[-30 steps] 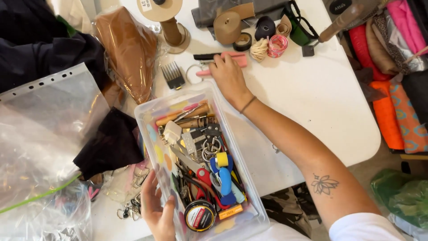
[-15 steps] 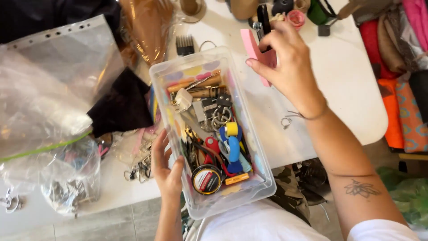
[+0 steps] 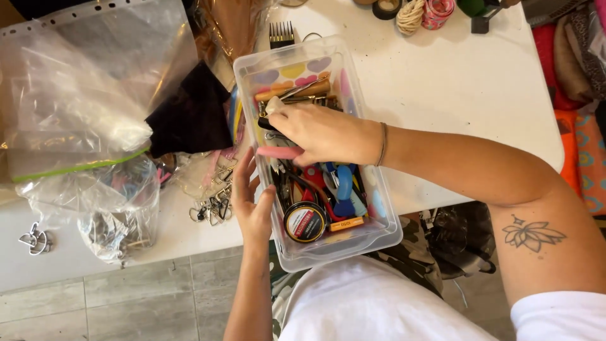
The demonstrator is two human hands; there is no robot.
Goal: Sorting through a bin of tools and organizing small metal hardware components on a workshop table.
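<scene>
I saw both arms bare from the wrists up. The right hand wore a thin cord bracelet at the wrist — and a line-drawn lotus tattoo marked that forearm. A white short sleeve and white shirt covered the rest; the left hand wore nothing.
</scene>
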